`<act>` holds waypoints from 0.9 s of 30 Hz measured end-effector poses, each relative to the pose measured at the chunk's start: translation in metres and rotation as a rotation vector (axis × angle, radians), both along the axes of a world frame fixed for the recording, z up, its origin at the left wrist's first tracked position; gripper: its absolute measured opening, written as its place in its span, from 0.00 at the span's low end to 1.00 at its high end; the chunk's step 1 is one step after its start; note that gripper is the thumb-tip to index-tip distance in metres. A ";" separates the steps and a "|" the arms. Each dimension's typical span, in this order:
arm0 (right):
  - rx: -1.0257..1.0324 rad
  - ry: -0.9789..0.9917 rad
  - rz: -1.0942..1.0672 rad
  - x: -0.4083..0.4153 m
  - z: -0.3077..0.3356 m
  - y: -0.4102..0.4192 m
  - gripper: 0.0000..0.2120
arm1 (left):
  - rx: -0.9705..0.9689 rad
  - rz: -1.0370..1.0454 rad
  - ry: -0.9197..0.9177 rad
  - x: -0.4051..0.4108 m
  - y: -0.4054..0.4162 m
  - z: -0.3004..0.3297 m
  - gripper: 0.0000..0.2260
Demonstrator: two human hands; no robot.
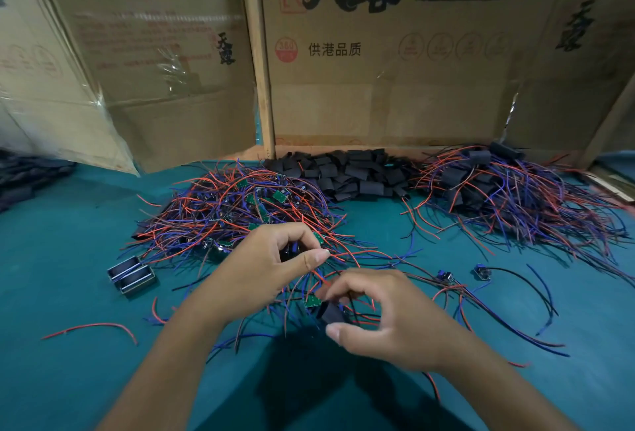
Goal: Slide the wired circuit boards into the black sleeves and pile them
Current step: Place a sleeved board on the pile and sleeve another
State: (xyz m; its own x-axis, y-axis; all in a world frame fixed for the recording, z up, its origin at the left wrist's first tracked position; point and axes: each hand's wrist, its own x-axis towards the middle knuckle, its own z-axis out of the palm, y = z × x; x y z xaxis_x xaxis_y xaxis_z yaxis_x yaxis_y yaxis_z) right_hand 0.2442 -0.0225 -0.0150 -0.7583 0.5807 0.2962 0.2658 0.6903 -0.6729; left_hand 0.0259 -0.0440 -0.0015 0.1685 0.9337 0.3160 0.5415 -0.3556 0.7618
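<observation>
My left hand (271,262) pinches a small wired circuit board by its red and blue wires, just in front of the tangled heap of bare boards (237,210). My right hand (388,320) holds a black sleeve (331,313) between thumb and fingers, low in the middle. A green board (312,300) lies just left of that sleeve, touching its end. A heap of empty black sleeves (347,173) sits at the back centre. At the back right lies the pile of sleeved boards (508,190) with wires sticking out.
Two metal-framed coil parts (132,274) lie at the left on the teal table (68,293). Two loose wired boards (481,272) rest right of my hands. A stray red wire (92,327) lies front left. Cardboard box walls (378,52) close off the back.
</observation>
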 end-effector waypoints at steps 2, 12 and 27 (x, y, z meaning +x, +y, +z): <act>-0.052 0.024 -0.005 0.003 0.003 0.003 0.10 | 0.007 0.008 0.019 -0.002 0.000 0.000 0.10; -0.450 0.128 0.113 0.030 0.013 0.021 0.10 | -0.102 -0.026 -0.030 -0.019 -0.007 0.010 0.13; -0.534 0.361 0.138 0.041 0.013 0.030 0.08 | -0.043 -0.056 -0.090 -0.035 -0.010 0.014 0.17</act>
State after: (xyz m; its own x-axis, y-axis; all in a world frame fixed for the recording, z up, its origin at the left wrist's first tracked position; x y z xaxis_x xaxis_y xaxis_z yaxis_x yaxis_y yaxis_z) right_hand 0.2850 0.0074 -0.0019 -0.7433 0.6230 0.2436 -0.1077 0.2480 -0.9627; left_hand -0.0086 -0.0537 0.0120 0.1934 0.9367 0.2919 0.4502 -0.3491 0.8219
